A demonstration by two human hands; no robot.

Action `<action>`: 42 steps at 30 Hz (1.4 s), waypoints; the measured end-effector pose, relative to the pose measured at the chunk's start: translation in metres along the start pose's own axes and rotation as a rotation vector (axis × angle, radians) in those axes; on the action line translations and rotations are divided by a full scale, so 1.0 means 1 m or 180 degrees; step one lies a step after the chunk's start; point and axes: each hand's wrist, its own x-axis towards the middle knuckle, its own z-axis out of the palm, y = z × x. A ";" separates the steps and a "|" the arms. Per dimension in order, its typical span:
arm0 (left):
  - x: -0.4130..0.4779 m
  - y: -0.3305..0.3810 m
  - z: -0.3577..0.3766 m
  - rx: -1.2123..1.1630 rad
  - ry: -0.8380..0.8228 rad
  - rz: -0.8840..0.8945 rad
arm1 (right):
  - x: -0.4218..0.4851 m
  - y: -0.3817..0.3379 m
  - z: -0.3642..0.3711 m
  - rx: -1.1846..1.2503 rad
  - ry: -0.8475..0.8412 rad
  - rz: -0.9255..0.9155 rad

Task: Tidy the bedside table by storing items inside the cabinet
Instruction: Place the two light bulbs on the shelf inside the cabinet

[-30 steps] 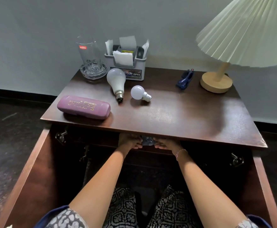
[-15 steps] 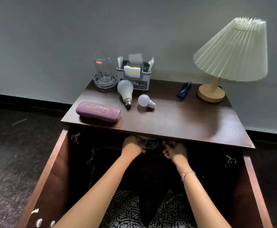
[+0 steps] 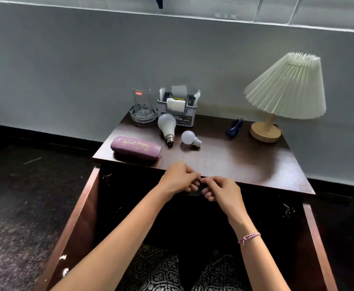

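Dark-brown wooden bedside table [image 3: 245, 164], cabinet doors [image 3: 81, 217] swung open beneath it, carries a pleated cream lamp [image 3: 285, 91] at its back right corner. The left hand [image 3: 176, 179] and right hand [image 3: 224, 192] meet just under the table's front edge. On the tabletop's left half lie a purple oblong glasses case [image 3: 136, 150], grey paper holder [image 3: 178, 110], clear glass tumbler [image 3: 142, 103], large white bulb [image 3: 167, 126] and small white bulb [image 3: 189, 138]; a blue clip [image 3: 234, 128] lies beside the lamp. Both hands' curled fingers pinch a small translucent object [image 3: 194, 193], too dim to identify.
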 end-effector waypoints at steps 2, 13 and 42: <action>0.001 0.012 -0.003 -0.0031 0.0197 0.0130 | 0.006 -0.009 -0.001 0.0209 -0.0009 -0.0083; 0.042 0.067 -0.031 0.1151 0.1321 0.0479 | 0.075 -0.032 0.015 0.0406 0.0510 -0.0064; -0.002 0.009 -0.021 0.0456 0.1618 0.0699 | 0.016 -0.025 0.015 0.0417 0.0701 -0.0661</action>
